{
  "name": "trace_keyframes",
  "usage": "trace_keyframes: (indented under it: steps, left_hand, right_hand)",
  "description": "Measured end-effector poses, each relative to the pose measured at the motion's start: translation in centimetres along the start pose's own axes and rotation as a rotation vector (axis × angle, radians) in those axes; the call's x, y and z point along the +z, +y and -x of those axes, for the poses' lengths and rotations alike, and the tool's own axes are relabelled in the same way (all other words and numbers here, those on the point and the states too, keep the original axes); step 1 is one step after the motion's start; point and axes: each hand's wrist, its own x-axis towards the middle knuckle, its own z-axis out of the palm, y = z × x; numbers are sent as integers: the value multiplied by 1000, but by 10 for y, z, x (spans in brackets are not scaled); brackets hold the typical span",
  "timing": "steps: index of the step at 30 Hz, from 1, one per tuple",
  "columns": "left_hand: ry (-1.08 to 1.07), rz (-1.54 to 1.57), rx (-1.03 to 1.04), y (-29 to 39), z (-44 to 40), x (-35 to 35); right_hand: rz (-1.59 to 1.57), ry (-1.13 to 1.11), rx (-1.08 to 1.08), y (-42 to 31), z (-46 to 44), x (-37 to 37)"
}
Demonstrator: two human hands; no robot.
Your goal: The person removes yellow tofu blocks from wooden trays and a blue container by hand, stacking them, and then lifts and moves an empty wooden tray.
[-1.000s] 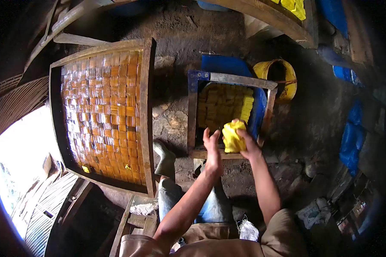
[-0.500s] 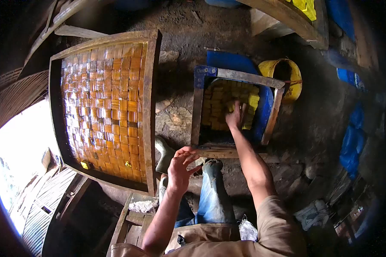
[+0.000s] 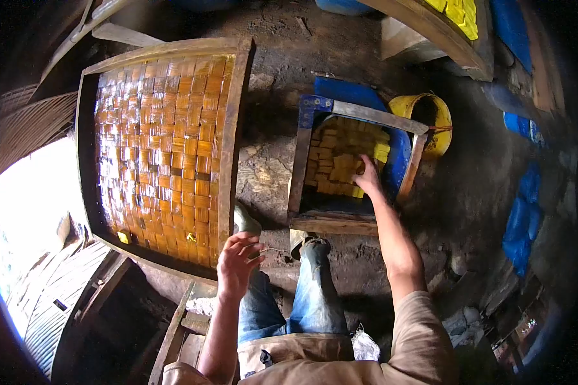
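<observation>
My right hand (image 3: 370,178) reaches into a wood-framed blue container (image 3: 401,168), just over rows of yellow blocks (image 3: 331,168) that look like tofu. Its thumb and fingers are apart, with nothing clearly held between them; whether the fingertips touch a block I cannot make out. Most of the blocks look dull, as if under dark liquid, while those at the right edge are bright yellow. My left hand (image 3: 239,263) hangs raised in front of my knees, fingers loosely bent and apart, holding nothing. It is near the lower right corner of a woven bamboo tray (image 3: 164,151).
Two small yellow bits lie near the tray's lower edge. A yellow bucket (image 3: 438,122) stands behind the container's right corner. More yellow blocks (image 3: 459,14) sit on a wooden structure at the upper right. Blue plastic (image 3: 520,224) lies along the right side.
My right hand has shifted slightly right over the blocks, its fingers now more apart. My left hand has moved left and down, away from the container's near edge.
</observation>
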Motion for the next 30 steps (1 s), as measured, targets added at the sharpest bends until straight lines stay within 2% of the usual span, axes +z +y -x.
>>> trace_keyframes:
  steps: [2,3,5,7,9,16,20,21,24,28,30]
  left_hand:
    - [31,-20,48,10,10,-14]
    - [119,0,40,17,14,-18]
    - [157,2,87,19,20,-39]
    - [214,-41,103,25,29,-59]
    - [162,-4,166,25,37,-66]
    - [102,2,198,21,40,-74]
    - [122,-79,206,23,40,-71]
    - [133,-83,211,25,40,-72]
    - [166,-53,238,31,40,-70]
    - [229,-3,278,42,46,-75]
    - [248,-6,292,49,51,-93]
  right_hand:
    - [17,29,-7,-1,9,11]
    - [39,41,-2,2,10,17]
    - [-37,-61,181,3,6,23]
    - [-48,-108,228,-3,1,25]
    - [-4,-100,161,-4,-1,24]
    - [45,-166,198,4,7,7]
    - [307,-25,12,-4,-10,-5]
    - [262,52,-96,-7,-15,-5]
    - [278,63,-144,-15,-21,-3]
    - [196,-115,37,-24,-22,1]
    - [251,-126,-17,-17,-26,0]
